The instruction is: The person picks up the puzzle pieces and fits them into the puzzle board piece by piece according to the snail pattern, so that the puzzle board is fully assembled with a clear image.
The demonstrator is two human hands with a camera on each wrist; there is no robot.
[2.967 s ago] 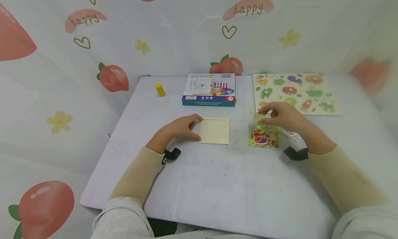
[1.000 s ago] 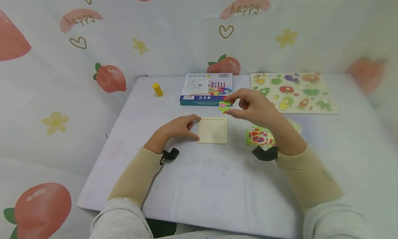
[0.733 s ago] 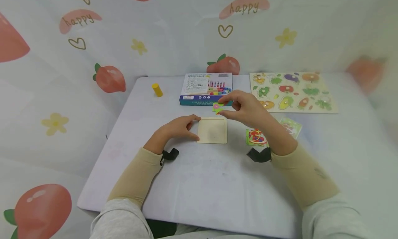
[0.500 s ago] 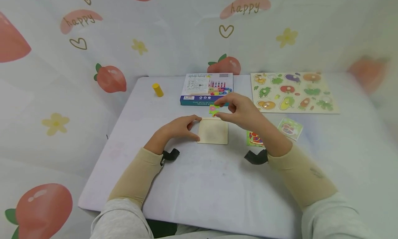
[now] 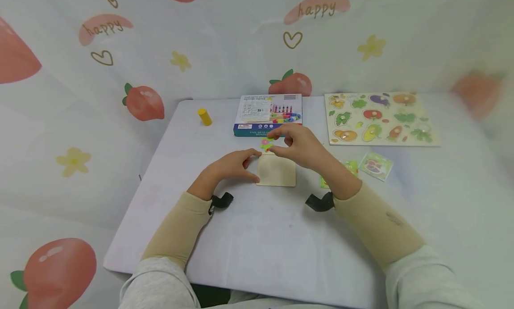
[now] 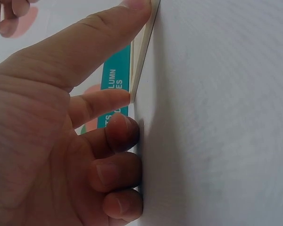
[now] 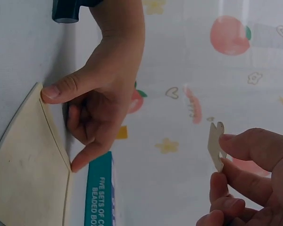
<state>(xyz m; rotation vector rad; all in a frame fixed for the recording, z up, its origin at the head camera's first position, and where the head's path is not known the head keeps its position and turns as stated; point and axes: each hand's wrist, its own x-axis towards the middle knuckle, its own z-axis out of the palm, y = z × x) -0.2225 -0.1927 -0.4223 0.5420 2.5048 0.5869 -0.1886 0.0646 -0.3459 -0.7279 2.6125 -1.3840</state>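
Observation:
A small square wooden puzzle tray (image 5: 277,171) with a raised rim lies flat on the table, its inside bare. My left hand (image 5: 230,168) holds its left edge, thumb at the near corner and index finger at the far corner; the other fingers curl loosely by the table in the left wrist view. Between thumb and fingertips, my right hand (image 5: 300,147) pinches a jigsaw piece (image 5: 265,143), green with a pink flower. It is held up above the tray's far edge, its plain wooden side showing in the right wrist view.
Right of the tray lie more green jigsaw pieces (image 5: 351,167), partly hidden by the right forearm, and a picture card (image 5: 376,166). Along the back are a beaded-box set (image 5: 268,114), a vegetable puzzle board (image 5: 381,119) and a yellow cylinder (image 5: 205,117).
My right hand has picked a jigsaw piece from the pile at the right and carried it left to the tray's far side. My left hand stays at the tray's edge.

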